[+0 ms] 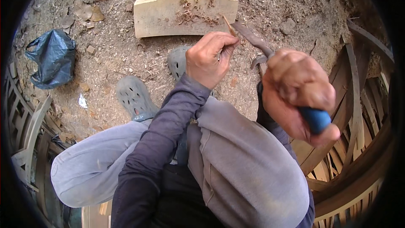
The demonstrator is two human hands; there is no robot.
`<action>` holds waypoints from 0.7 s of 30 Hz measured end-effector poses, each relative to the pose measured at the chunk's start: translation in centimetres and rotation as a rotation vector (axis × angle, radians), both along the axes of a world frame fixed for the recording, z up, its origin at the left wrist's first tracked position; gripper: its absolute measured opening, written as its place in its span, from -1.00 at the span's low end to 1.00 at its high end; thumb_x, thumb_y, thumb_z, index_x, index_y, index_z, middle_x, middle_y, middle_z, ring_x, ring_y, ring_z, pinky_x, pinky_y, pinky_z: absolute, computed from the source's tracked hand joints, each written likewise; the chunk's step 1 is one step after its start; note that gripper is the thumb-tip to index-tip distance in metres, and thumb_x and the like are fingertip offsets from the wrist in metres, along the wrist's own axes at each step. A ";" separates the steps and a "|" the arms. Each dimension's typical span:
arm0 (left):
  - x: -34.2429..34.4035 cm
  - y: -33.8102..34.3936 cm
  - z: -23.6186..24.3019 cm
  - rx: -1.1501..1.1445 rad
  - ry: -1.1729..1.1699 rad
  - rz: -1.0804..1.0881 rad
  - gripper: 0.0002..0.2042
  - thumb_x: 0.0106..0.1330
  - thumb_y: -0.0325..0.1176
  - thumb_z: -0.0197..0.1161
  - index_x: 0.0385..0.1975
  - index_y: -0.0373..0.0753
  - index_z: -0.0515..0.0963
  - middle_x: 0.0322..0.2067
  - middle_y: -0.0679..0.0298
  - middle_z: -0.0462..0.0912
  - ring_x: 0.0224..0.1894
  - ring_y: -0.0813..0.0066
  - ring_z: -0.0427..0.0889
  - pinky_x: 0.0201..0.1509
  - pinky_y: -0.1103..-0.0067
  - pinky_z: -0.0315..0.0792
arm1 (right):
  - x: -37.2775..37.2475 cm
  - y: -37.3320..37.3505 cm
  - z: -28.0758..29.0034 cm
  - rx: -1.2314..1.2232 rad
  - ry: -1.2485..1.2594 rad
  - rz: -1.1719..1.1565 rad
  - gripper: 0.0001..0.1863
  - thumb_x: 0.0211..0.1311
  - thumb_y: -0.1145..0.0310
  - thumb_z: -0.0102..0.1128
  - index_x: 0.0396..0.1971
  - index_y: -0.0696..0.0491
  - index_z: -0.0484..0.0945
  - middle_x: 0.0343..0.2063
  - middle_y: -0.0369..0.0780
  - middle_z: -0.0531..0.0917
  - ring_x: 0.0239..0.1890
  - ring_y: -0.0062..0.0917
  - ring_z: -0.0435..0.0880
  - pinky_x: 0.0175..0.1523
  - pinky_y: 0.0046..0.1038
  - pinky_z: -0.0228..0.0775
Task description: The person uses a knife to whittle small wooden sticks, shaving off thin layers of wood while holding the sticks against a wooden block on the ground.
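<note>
A: Where's the wooden sliver?
B: Just beyond the left hand, pinched in finger and thumb, long axis angling away and slightly left!
A: And the right hand?
B: Farther off, wrapped round the knife, which points ahead-left toward the sliver!

A thin, pointed sliver of brown wood is pinched between thumb and fingertips of the left hand, its tip slanted up and away from them; a knife is gripped by its blue handle in the right hand, its dark, narrow blade angled beyond that hand toward the sliver; whether they are touching cannot be told.
</note>
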State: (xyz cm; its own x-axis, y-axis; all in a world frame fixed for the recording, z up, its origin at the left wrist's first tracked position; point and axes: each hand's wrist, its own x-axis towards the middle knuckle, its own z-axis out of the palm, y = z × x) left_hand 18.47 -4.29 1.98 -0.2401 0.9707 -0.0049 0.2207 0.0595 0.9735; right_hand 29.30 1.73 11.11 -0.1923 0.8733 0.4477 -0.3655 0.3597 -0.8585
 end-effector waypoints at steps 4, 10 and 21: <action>0.0 0.0 0.0 0.038 0.058 0.004 -0.89 0.13 -0.56 0.41 -0.35 -0.26 0.69 -0.35 0.18 0.74 -0.30 0.34 0.75 -0.22 0.52 0.60 | -0.5 0.3 -3.0 -0.075 -0.137 -0.113 -0.21 0.31 -0.45 -0.32 -0.69 0.06 0.23 -0.73 -0.26 0.29 -0.74 -0.54 0.18 -0.63 -0.43 0.02; -1.7 0.1 0.9 0.012 0.092 0.070 -0.89 0.22 -0.47 0.38 -0.27 -0.22 0.72 -0.33 0.18 0.75 -0.28 0.36 0.76 -0.20 0.51 0.62 | 1.6 0.8 1.4 0.069 0.020 -0.240 -0.22 0.34 -0.43 -0.34 -0.65 0.07 0.24 -0.73 -0.28 0.27 -0.74 -0.59 0.16 -0.61 -0.49 -0.03; -9.4 12.4 -4.7 -0.169 -0.578 0.638 -0.76 0.39 -0.49 0.23 0.00 -0.43 0.54 -0.29 0.15 0.71 -0.28 0.48 0.72 -0.25 0.66 0.66 | 6.5 0.9 0.0 -0.050 0.047 -0.583 -0.25 0.32 -0.36 -0.35 -0.69 0.08 0.24 -0.75 -0.25 0.25 -0.76 -0.62 0.09 -0.63 -0.54 -0.07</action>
State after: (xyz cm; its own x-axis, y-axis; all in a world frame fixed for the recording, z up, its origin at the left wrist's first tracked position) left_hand 9.11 8.12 -2.71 -0.6521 0.6276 -0.4253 -0.4291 0.1570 0.8895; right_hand 35.76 2.66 11.07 0.3452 0.8493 0.3994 -0.1577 0.4720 -0.8674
